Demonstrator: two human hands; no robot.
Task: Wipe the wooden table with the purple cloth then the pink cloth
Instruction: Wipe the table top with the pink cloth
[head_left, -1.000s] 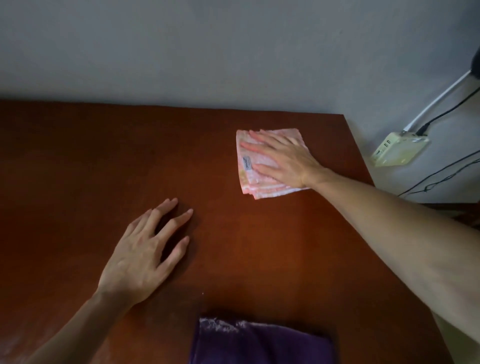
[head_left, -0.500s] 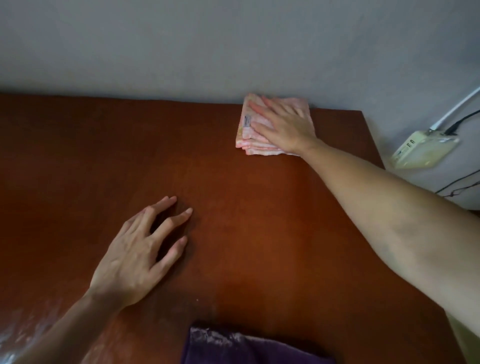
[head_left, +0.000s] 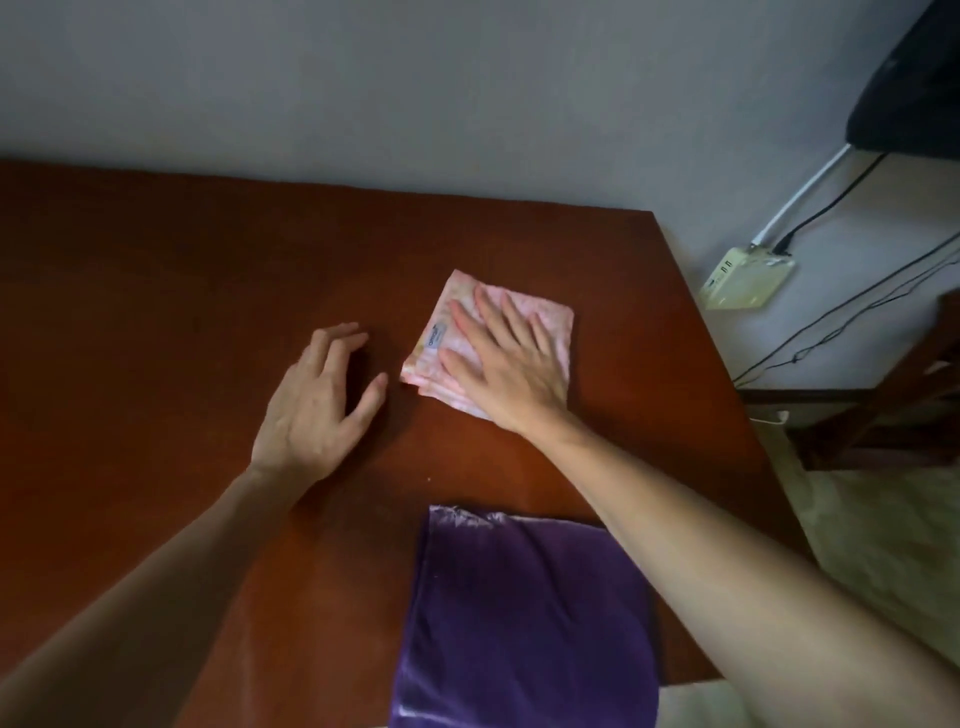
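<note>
The folded pink cloth (head_left: 540, 317) lies flat on the dark wooden table (head_left: 156, 291), right of centre. My right hand (head_left: 506, 364) presses down on it with the palm flat and the fingers spread. My left hand (head_left: 317, 410) rests on the bare wood just left of the cloth, fingers apart and holding nothing. The purple cloth (head_left: 524, 623) lies folded at the table's near edge, under my right forearm, and hangs slightly over the edge.
A grey wall runs behind the table. Off the right edge, a white power strip (head_left: 748, 278) with cables lies on the floor. A dark wooden piece of furniture (head_left: 883, 415) stands at the far right, and a dark object (head_left: 909, 88) sits in the top right corner.
My right hand slid the pink cloth from the table's far edge by the wall back toward me. My left hand stayed resting on the wood.
</note>
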